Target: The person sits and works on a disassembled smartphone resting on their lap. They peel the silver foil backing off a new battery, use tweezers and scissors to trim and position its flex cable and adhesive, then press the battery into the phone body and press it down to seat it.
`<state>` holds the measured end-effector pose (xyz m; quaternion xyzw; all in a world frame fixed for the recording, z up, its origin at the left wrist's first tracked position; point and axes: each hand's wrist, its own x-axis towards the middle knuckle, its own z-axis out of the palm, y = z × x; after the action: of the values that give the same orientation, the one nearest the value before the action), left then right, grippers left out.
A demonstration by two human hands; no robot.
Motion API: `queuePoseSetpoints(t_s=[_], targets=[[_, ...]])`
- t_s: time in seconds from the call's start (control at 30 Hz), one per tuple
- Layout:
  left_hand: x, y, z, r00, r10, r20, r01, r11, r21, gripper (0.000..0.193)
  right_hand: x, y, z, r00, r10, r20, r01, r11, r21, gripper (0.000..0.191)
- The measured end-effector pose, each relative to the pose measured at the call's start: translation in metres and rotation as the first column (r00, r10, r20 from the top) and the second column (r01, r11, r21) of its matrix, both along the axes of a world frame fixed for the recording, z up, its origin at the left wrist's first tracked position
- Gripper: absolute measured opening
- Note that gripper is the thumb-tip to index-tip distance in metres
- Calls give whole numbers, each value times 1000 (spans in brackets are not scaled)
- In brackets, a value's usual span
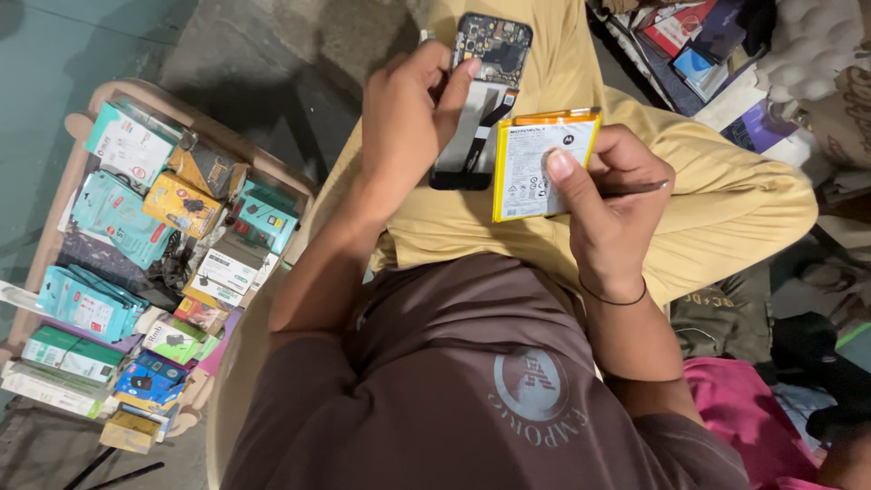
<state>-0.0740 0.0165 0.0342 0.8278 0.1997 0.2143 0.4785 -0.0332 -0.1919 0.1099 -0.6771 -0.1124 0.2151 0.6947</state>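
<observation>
Battery (535,168) sat pinched in the right hand (603,204), thumb on its white face, a thin tool tucked behind. Just left of that grip, the left hand (404,118) clasped the opened phone (481,91) by its edges. Both looked light, stiff, fragile; edges seemed safest.

At the left of the frame a small wooden tabletop (104,91) with a raised rim carries a crowded heap of small accessory boxes (118,213), mostly teal, white, yellow and green, overlapping one another, with tangled dark cables (172,268) among them near the middle.
</observation>
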Motion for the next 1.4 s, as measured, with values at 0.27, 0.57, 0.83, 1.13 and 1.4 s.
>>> queuePoseSetpoints(t_s=[0.27, 0.57, 0.83, 1.13, 1.4], targets=[[-4, 0, 1, 999, 12, 42, -16, 996, 89, 34, -2, -7, 0, 997, 10, 79, -11, 1000, 18, 12], [-5, 6, -12, 1000, 11, -13, -12, 995, -97, 32, 9, -13, -11, 992, -49, 118, 42, 997, 62, 12], [-10, 14, -11, 997, -50, -56, 42, 989, -143, 26, 44, 10, -51, 998, 55, -29, -55, 998, -6, 14], [-18, 39, -1, 977, -211, 20, 202, 902, -382, 20, 64, 42, -74, 946, 321, -45, -321, 947, 0, 11], [-22, 59, 9, 912, -331, 240, 408, 784, -468, 47, 45, 39, -88, 957, 287, -49, -286, 958, 28, 9]])
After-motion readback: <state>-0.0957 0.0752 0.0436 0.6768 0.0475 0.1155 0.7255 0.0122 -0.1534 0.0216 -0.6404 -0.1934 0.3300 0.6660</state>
